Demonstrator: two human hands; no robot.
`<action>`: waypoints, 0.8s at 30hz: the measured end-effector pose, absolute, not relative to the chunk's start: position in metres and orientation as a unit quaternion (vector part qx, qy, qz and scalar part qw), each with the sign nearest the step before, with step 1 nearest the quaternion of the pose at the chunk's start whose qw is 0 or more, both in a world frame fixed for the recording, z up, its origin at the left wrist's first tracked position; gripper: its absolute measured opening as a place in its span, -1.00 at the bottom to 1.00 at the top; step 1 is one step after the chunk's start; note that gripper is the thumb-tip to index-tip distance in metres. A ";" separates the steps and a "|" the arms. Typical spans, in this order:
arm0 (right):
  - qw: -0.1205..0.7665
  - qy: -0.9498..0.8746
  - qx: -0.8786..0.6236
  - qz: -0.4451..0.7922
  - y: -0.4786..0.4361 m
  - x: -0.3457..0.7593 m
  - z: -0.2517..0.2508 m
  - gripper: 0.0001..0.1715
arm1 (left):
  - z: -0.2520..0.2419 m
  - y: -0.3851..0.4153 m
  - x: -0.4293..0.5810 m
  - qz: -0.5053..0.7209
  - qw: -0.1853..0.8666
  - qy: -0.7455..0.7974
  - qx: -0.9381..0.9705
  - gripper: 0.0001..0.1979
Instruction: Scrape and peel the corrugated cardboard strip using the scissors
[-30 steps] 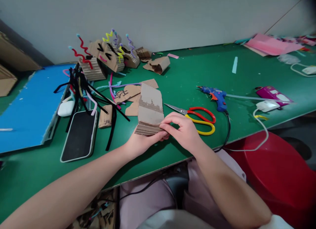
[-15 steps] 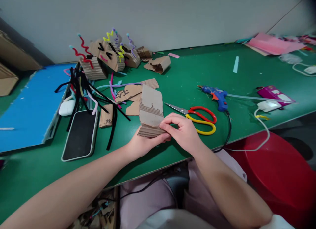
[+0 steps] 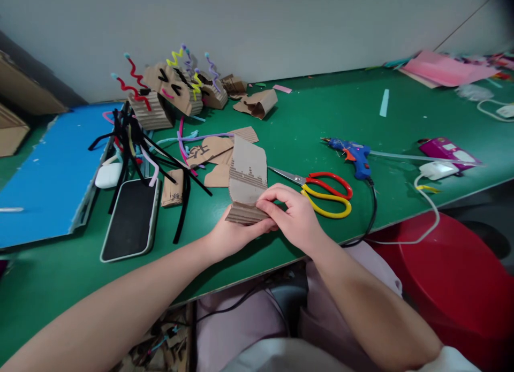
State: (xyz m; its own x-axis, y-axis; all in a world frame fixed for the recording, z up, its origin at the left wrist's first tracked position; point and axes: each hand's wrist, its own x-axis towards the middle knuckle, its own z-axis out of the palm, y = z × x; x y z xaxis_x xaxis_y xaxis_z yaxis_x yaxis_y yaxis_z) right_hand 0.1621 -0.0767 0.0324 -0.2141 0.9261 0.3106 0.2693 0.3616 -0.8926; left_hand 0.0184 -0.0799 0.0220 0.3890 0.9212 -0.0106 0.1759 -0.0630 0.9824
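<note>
Between both hands is a piece of cardboard [image 3: 249,168], bent across its lower part, with bare corrugated ridges along the near flap. My left hand [image 3: 228,235] grips that flap from below, its thumb lying along the near edge. The thumb and fingers of my right hand [image 3: 291,214] pinch the right side by the fold; some fingertips are hidden. Right of the cardboard lie scissors [image 3: 321,190] with one red and one yellow handle. Flat cardboard scraps [image 3: 211,150] lie behind it, and a small folded cardboard piece [image 3: 172,189] is to the left.
A blue glue gun [image 3: 351,153] with a trailing cord rests on the green table [image 3: 297,118]. On the left are a phone [image 3: 130,219], black pipe cleaners [image 3: 126,131] and a blue board [image 3: 52,174]. Cardboard figures [image 3: 172,91] stand by the wall. A red stool [image 3: 453,275] is at right.
The cardboard has shifted very slightly right and its near flap has tilted a little. My right hand has slid slightly left along the fold. Both hands keep their hold.
</note>
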 end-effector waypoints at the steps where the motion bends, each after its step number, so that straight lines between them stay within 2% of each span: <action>1: 0.449 -0.684 -0.435 0.377 -0.076 0.163 0.032 -0.88 | 0.021 -0.080 0.018 0.345 0.536 0.427 0.642 -0.89; 3: 0.448 -0.686 -0.427 0.382 -0.076 0.163 0.032 -0.95 | 0.021 -0.079 0.018 0.339 0.529 0.426 0.650 -0.89; 8: 0.486 -0.709 -0.405 0.312 -0.078 0.161 0.031 -0.93 | 0.022 -0.080 0.020 0.339 0.494 0.434 0.672 -0.89; 14: 0.477 -0.671 -0.426 0.376 -0.077 0.161 0.036 -0.89 | 0.021 -0.081 0.020 0.329 0.504 0.416 0.681 -0.86; 17: 0.476 -0.682 -0.415 0.369 -0.077 0.161 0.036 -0.96 | 0.019 -0.081 0.019 0.334 0.490 0.419 0.688 -0.90; 20: 0.489 -0.696 -0.400 0.341 -0.080 0.158 0.035 -0.89 | 0.016 -0.082 0.019 0.329 0.470 0.421 0.702 -0.94; 24: 0.509 -0.681 -0.400 0.343 -0.083 0.155 0.034 -0.90 | 0.013 -0.084 0.019 0.307 0.461 0.425 0.717 -0.87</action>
